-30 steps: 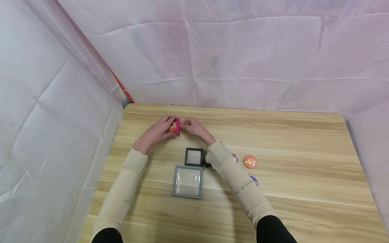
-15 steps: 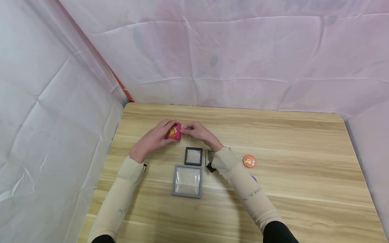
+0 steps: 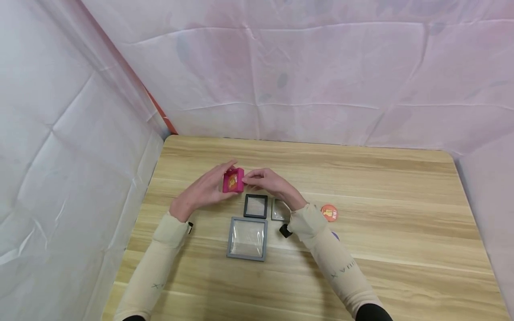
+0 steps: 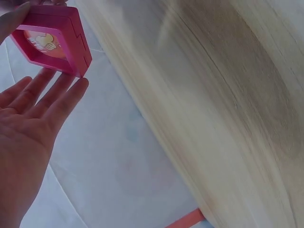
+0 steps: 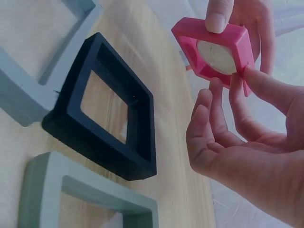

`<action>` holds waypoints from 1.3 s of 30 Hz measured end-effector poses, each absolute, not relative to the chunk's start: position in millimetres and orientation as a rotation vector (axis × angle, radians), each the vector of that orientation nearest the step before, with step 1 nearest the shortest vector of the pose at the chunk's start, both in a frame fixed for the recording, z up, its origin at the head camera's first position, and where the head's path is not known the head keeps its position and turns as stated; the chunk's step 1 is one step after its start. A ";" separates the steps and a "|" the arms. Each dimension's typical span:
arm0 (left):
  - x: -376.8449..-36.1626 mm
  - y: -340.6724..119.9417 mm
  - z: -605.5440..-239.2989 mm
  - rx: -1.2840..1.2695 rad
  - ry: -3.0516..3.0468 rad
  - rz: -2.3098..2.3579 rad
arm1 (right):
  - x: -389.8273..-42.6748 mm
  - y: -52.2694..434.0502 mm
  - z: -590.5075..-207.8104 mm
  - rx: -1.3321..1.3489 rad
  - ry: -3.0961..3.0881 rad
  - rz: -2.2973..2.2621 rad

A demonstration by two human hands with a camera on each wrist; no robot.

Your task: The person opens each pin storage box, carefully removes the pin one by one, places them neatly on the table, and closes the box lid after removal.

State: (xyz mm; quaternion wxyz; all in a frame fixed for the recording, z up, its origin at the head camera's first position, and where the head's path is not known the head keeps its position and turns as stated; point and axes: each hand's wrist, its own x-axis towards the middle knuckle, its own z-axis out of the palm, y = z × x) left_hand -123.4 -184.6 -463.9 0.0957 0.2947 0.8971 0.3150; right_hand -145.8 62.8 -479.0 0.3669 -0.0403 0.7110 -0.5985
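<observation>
In the head view a small pink square display frame point(image 3: 240, 180) is raised off the table, tilted, with a round orange badge point(image 3: 233, 181) inside its clear window. My left hand point(image 3: 205, 187) holds it from the left, thumb on one edge and fingertips on the opposite one. From the other side my right hand point(image 3: 273, 183) pinches a corner between thumb and index finger, as the right wrist view shows on the pink frame point(image 5: 243, 43). A stepped seam runs along the side of the pink frame point(image 4: 81, 47) in the left wrist view.
Below the hands lie a black frame point(image 3: 246, 206), a larger grey frame point(image 3: 230, 238) and a grey-green frame point(image 3: 273, 209) partly covered by my right forearm. An orange badge point(image 3: 329, 213) and a mostly hidden purple badge point(image 3: 335, 236) lie to the right. Cloth walls surround the table.
Both hands have drawn the pink frame toward me and slightly right, and tilted it so its front shows more. My right forearm has shifted right, uncovering the grey-green frame.
</observation>
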 end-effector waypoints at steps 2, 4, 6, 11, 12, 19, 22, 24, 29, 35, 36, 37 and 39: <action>-121.5 -182.2 -463.2 0.889 2.651 0.949 | -143.4 66.2 -480.0 -0.100 1.801 -1.567; -119.1 -179.8 -462.7 0.889 2.638 0.972 | -140.8 70.1 -479.9 -0.103 1.785 -1.589; -116.0 -178.0 -461.8 0.889 2.623 0.984 | -138.3 73.3 -480.8 -0.116 1.761 -1.611; -107.0 -174.7 -459.0 0.849 2.597 1.002 | -131.4 80.6 -481.1 -0.164 1.698 -1.647; -105.2 -174.1 -458.2 0.842 2.591 1.009 | -129.8 81.9 -481.0 -0.169 1.680 -1.656; -93.2 -171.1 -452.9 0.838 2.534 1.088 | -117.9 86.2 -486.4 -0.153 1.430 -1.789; -89.0 -169.8 -450.7 0.846 2.504 1.147 | -112.3 86.3 -487.5 -0.131 1.341 -1.825; -86.7 -168.3 -449.3 0.864 2.481 1.186 | -109.4 86.5 -487.9 -0.127 1.288 -1.844; -82.8 -164.1 -448.5 0.933 2.446 1.232 | -103.4 88.9 -487.8 -0.145 1.220 -1.879; -77.6 -159.0 -451.7 0.981 2.443 1.247 | -95.1 92.5 -489.2 -0.144 1.217 -1.914; -76.7 -158.3 -452.1 0.982 2.442 1.249 | -93.4 92.6 -489.3 -0.138 1.216 -1.919; -75.7 -157.9 -452.5 0.981 2.443 1.248 | -91.7 92.5 -489.5 -0.132 1.216 -1.923; -73.8 -157.4 -454.0 0.982 2.443 1.246 | -88.3 91.7 -489.8 -0.113 1.212 -1.930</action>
